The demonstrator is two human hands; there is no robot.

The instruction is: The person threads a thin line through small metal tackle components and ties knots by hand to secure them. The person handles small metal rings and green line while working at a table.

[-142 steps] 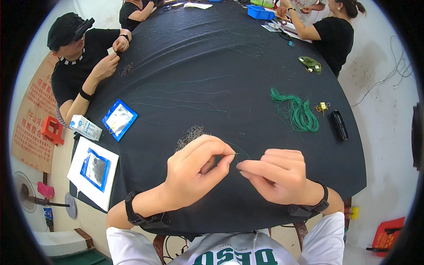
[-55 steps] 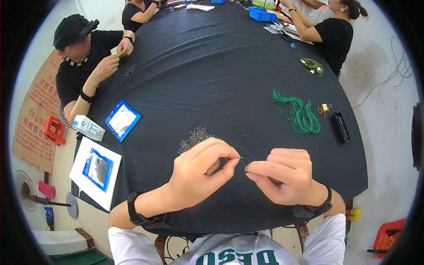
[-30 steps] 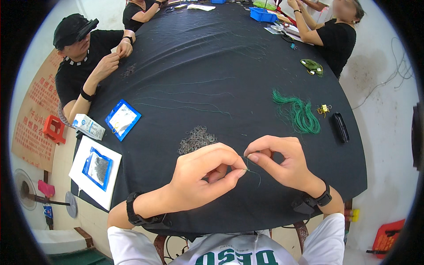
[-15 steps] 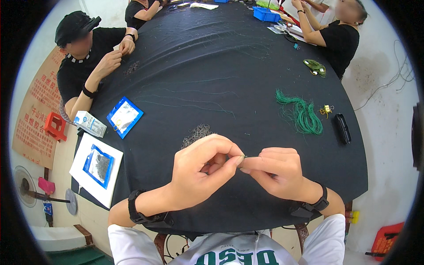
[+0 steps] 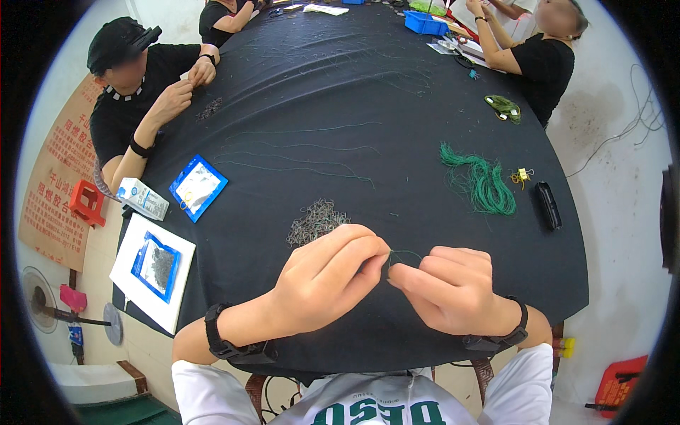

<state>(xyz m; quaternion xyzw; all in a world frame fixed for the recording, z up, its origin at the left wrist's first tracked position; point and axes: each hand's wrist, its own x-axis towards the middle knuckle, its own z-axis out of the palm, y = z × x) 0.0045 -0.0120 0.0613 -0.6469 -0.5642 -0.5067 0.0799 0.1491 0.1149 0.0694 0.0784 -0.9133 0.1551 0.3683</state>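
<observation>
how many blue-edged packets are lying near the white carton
2. One blue-edged packet lies on the black cloth, just right of the white carton; the other lies on the white board nearer the wearer. Any packet hidden underneath wouldn't show.

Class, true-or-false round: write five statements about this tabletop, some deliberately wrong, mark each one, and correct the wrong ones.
1. A thin green thread runs between the left hand and the right hand. True.
2. The bright green thread bundle lies to the left of the pile of small dark wire pieces. False: it lies to the right of the pile.
3. The yellow clip lies on the black tablecloth. True.
4. The blue-edged packet on the white board stands upright. False: the blue-edged packet on the white board lies flat.
5. A black strap circles the left wrist. True.
</observation>
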